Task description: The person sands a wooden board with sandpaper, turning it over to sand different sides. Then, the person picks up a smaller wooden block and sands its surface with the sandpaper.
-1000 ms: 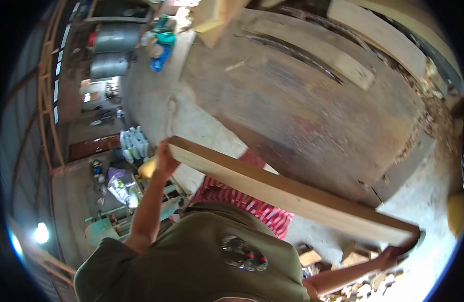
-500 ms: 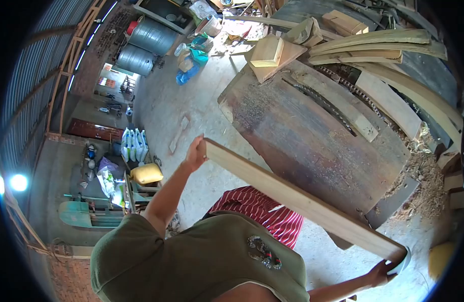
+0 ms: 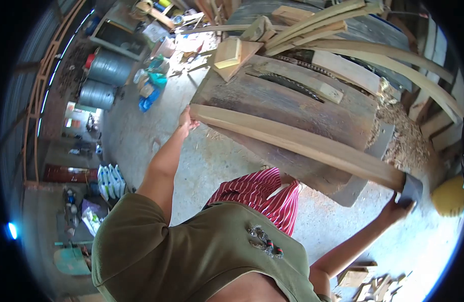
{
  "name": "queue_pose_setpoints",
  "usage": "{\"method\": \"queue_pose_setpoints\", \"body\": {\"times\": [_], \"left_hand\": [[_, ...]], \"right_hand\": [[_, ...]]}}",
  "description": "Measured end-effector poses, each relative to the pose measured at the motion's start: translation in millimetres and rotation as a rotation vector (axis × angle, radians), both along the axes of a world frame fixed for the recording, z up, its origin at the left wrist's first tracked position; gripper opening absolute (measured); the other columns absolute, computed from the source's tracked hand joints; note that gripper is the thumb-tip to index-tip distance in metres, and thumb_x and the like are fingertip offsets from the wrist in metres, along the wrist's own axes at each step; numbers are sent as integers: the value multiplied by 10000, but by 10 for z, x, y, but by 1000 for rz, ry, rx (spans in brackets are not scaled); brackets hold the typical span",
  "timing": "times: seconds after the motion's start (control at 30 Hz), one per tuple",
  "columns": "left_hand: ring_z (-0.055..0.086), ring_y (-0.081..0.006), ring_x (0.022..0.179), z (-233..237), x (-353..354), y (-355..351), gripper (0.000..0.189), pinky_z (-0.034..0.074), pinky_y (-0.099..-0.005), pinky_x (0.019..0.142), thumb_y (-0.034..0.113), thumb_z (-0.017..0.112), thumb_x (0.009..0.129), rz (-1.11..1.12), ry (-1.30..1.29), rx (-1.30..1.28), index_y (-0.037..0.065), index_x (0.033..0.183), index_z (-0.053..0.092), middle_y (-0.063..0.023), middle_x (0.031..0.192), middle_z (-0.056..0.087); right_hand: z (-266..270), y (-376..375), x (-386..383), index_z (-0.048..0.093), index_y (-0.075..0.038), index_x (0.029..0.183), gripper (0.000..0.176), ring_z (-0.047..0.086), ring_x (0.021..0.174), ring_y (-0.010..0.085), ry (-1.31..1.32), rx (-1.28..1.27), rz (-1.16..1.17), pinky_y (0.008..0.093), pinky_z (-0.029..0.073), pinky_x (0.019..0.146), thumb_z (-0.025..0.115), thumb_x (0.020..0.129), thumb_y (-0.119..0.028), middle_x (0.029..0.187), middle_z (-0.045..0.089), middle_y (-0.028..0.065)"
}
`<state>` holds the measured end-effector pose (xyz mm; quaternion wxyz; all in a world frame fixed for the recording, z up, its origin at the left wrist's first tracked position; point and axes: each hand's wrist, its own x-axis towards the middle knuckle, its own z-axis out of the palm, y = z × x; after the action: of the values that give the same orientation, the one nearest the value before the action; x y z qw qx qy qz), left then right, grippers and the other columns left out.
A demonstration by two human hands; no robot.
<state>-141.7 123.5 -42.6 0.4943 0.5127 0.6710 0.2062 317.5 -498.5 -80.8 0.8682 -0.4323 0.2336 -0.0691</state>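
A long wooden board (image 3: 292, 141) spans the view above the worn, dark work table (image 3: 297, 108). My left hand (image 3: 186, 122) grips its left end, with some fingers showing beneath the edge. At the far right end, my right hand (image 3: 397, 209) is closed around the board together with a grey sheet-like piece (image 3: 412, 190) that wraps the end. Part of the right hand's fingers is hidden behind that piece.
Curved wood strips (image 3: 393, 55) and a small block (image 3: 228, 53) lie on and behind the table. Sawdust (image 3: 405, 138) is heaped at its right. A yellow container (image 3: 449, 196) stands far right; wood offcuts (image 3: 375, 289) lie lower right. Metal drums (image 3: 109, 69) stand upper left.
The board and both hands have moved up in the view, further over the table, and more of the board's broad face shows. The view has shifted, with offcuts now visible lower right.
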Motion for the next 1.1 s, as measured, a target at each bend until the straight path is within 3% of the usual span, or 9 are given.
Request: {"method": "queue_pose_setpoints", "body": {"times": [0.2,0.33,0.4,0.47,0.57,0.7,0.77,0.97,1.1], "left_hand": [[499,-128,587,-73,41,310,434,552,-366,629,506,368,991,-57,90,88,137,1179,500,-49,848,562],[478,-96,568,-128,96,201,461,554,-349,629,524,367,995,-78,55,76,124,1185,497,-12,779,541],[485,-77,570,-255,1,244,459,528,-295,535,516,339,1009,-217,152,226,131,1230,459,-3,773,540],[486,-64,553,-282,-61,271,466,484,-248,460,522,322,1017,-270,125,241,134,1251,431,1,753,537],[467,-56,522,-384,-148,323,518,454,-220,433,544,331,1015,-359,55,197,137,1319,435,12,716,508],[646,-306,853,-355,-330,290,628,527,-426,678,575,314,1002,-595,328,398,97,1399,406,-172,1058,636],[501,-492,1208,116,-215,-45,653,432,-534,969,568,333,1001,-695,510,471,105,1461,358,-265,1361,518],[535,-439,1198,-385,-378,272,605,451,-499,967,534,401,995,-764,326,759,138,1452,393,-244,1338,538],[513,-406,1232,-39,-434,109,560,451,-487,976,477,423,1005,-765,591,953,126,1441,415,-212,1373,513]], "right_hand": [[-184,289,261,527,-37,1343,478,497,1262,259,-72,137,167,443,418,1041,526,997,-368,1331,561,144],[-67,216,262,580,-67,1323,471,532,1220,208,-193,-417,233,373,439,998,554,989,-397,1294,598,131],[119,287,195,544,-73,1366,423,518,1261,234,-214,-1050,386,403,408,1050,520,1013,-306,1349,571,139],[607,805,-320,515,-68,1388,386,474,1324,292,-781,-1450,226,407,370,1098,453,1027,-188,1408,526,155],[609,1032,-639,486,-75,1411,410,399,1383,341,-906,-1759,416,430,318,1144,418,1009,-113,1470,460,162],[69,1216,-720,487,-17,1383,417,365,1391,378,-841,-2174,463,462,286,1156,442,976,-97,1475,439,183],[-85,1481,-837,480,-36,1393,463,402,1374,352,-864,-1847,424,445,294,1160,463,931,-62,1457,463,176],[161,3287,-2524,456,-41,1417,506,412,1379,319,-1163,-1720,763,442,285,1177,481,914,-85,1447,468,195],[262,3210,-2489,378,-21,1459,589,351,1415,300,-1091,-1830,978,392,292,1172,467,878,-63,1526,371,156]]}}
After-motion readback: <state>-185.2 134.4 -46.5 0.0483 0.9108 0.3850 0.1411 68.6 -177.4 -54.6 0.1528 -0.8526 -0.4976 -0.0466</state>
